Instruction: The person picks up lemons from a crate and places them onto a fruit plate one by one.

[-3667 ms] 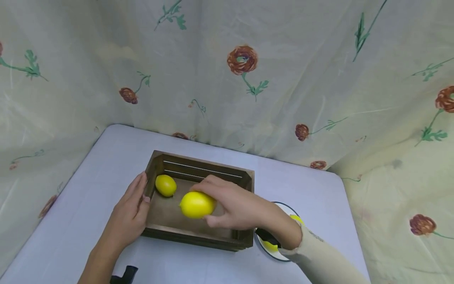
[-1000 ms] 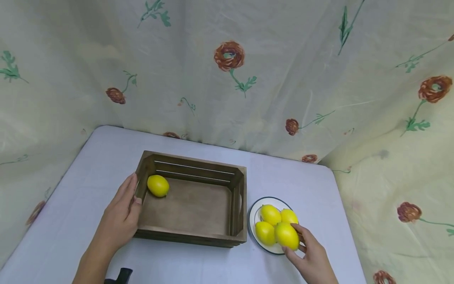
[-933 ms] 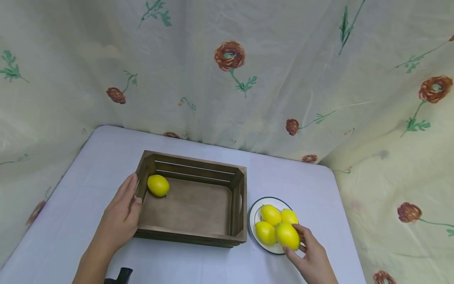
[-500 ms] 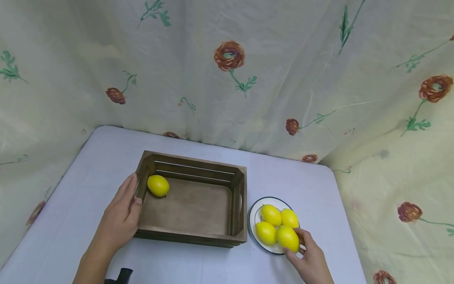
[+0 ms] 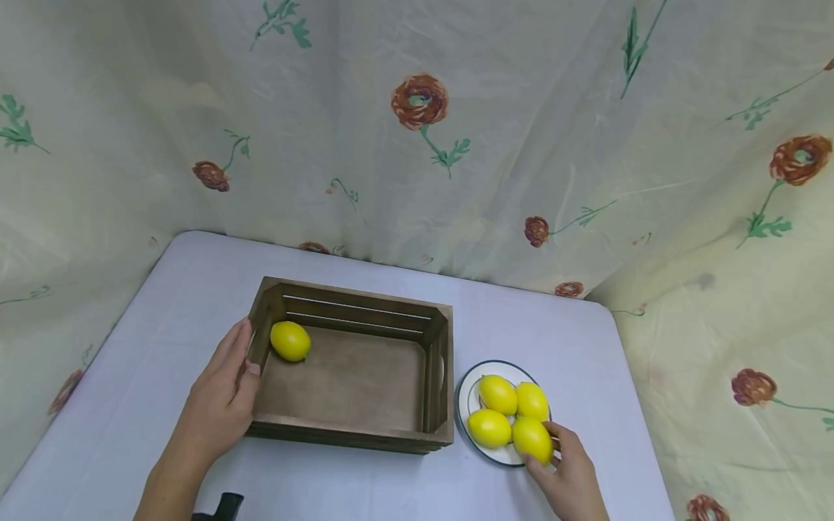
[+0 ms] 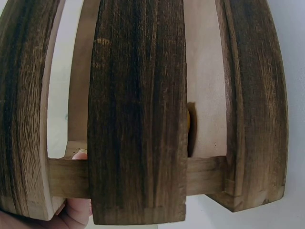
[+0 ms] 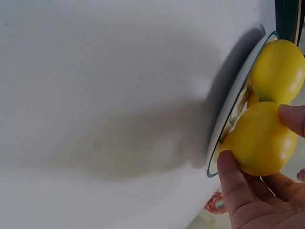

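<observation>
In the head view, my left hand [image 5: 218,394] rests against the left end of a brown wooden slatted crate [image 5: 352,427], fingers straight along it. The left wrist view shows the crate's dark slats [image 6: 138,109] up close, with part of the hand at lower left. One lemon [image 5: 290,341] lies inside the crate at its left end. My right hand [image 5: 568,474] holds a lemon [image 5: 532,439] between thumb and fingers at the front right of a white plate [image 5: 468,391] with a dark blue rim. Several lemons sit together there, and another lemon [image 7: 279,71] stands beside the held one.
A white-covered table [image 5: 365,485] bears the crate and, close to its right, the plate. A flowered curtain [image 5: 339,130] hangs behind and at both sides. Some black object [image 5: 226,506] shows at the bottom edge, near the left forearm.
My right hand moved with a lemon from over the crate to the plate, then lowered it among the other lemons. The front left lemon on the plate turned slightly. My left hand stayed at the crate.
</observation>
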The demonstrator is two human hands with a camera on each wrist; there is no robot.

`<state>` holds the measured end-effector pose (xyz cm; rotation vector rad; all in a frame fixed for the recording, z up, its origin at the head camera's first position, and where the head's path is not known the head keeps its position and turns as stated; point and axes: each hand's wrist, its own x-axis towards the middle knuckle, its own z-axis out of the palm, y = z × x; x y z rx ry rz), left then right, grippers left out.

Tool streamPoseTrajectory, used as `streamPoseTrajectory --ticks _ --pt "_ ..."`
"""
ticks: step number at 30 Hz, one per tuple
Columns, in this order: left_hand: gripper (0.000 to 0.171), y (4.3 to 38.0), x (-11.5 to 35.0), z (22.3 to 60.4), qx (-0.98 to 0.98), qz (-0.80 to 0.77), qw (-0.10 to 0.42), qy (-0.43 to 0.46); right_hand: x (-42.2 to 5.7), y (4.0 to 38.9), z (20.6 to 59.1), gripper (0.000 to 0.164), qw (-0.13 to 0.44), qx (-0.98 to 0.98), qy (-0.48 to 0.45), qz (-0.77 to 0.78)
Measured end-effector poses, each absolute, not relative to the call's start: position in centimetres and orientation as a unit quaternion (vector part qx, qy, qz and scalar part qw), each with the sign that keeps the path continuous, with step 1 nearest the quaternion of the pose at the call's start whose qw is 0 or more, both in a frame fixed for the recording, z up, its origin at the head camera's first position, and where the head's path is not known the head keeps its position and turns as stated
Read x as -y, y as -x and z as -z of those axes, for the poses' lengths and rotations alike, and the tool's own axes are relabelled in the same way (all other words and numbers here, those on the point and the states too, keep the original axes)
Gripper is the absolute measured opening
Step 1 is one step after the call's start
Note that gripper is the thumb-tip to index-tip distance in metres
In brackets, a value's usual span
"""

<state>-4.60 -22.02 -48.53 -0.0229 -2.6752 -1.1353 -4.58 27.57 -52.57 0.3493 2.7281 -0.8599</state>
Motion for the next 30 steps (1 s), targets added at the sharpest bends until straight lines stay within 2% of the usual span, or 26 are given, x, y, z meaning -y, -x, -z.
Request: streamPoseTrajectory --ticks 30 --pt "0.06 4.6 22.1 48.4 0.912 0.391 0.121 0.012 -26.9 4.5 53.8 0.071 0.104 -0.952 -0.107 0.266"
